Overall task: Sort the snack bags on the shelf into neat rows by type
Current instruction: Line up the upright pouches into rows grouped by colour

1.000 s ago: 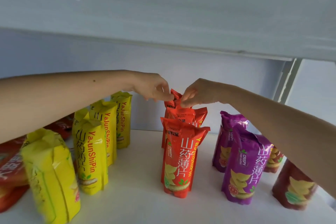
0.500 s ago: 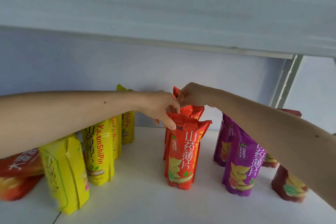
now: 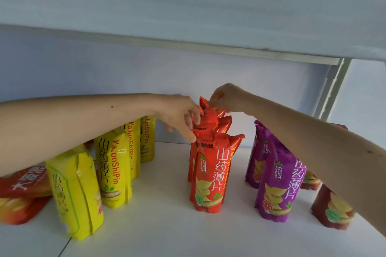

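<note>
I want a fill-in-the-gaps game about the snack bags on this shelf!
1. Both hands are at the tops of the ____ bags.
2. The row of bags under the left arm is ____.
3. The right arm reaches over the ____ bags.

Missing words: orange; yellow; purple

Three bag rows (image 3: 211, 173) stand side by side on the shelf (image 3: 167, 225).

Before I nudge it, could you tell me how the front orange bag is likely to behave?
The front orange bag stands tall on a narrow base, so it probably tips easily. Its crinkled film top suggests it is light and would likely flex where gripped.
</note>
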